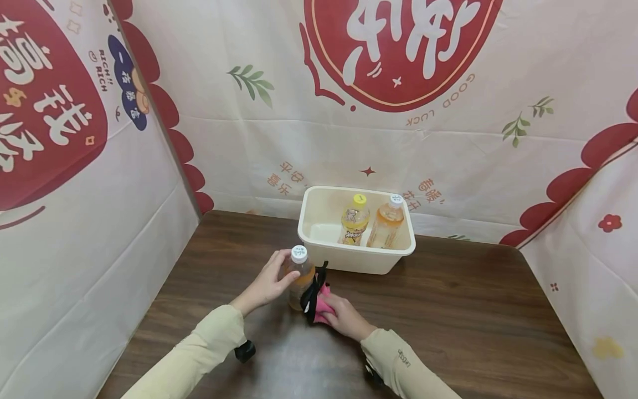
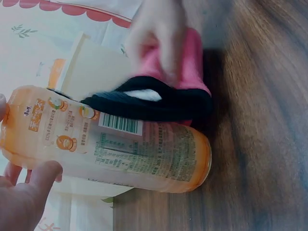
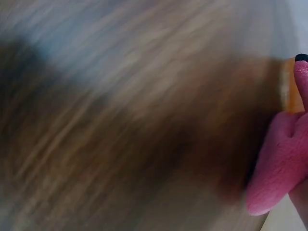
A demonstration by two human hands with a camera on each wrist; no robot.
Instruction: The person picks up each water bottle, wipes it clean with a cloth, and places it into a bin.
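Note:
My left hand grips the upper part of a clear bottle with a white cap and orange printing. The bottle stands roughly upright over the brown table; whether its base touches the wood I cannot tell. Bunched in my right hand is a pink cloth with black edging. In the left wrist view, the black edge lies against the bottle's side, below the left thumb. The right wrist view is mostly blurred, with the fuzzy pink cloth at its right edge.
Behind the hands, a cream tub stands near the table's back edge. It holds a yellow-capped bottle and a white-capped bottle. Printed fabric hangs around the brown table.

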